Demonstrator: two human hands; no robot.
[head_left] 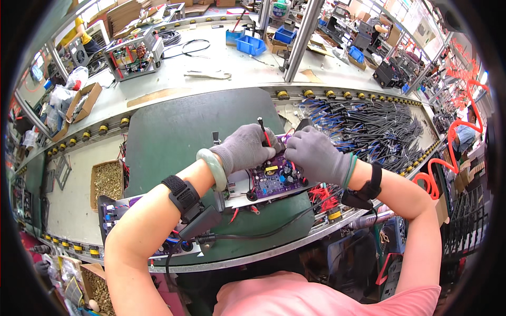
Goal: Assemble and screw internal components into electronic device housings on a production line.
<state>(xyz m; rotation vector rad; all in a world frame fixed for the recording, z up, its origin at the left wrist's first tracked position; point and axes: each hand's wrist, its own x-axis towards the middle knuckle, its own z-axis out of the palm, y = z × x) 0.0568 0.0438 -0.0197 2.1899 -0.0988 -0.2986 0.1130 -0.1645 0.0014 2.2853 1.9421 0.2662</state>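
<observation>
A purple circuit board [270, 180] with blue and black parts lies in a light metal tray on the green work surface in front of me. Both my hands wear grey gloves and meet over its far edge. My left hand [246, 148] is closed around a slim red-and-black piece [264, 131] that sticks up between the fingers; whether it is a wire or a tool I cannot tell. Beside it, my right hand [319, 156] is closed, fingertips pinched down at the board's far edge. What those fingers hold is hidden.
A second board unit [112, 216] sits partly behind my left forearm. Many black cables [363, 124] lie right of the green board [184, 126], with red wires [324, 197] nearer. A box of small fasteners [108, 181] stands left. A coiled red hose [453, 147] hangs at right.
</observation>
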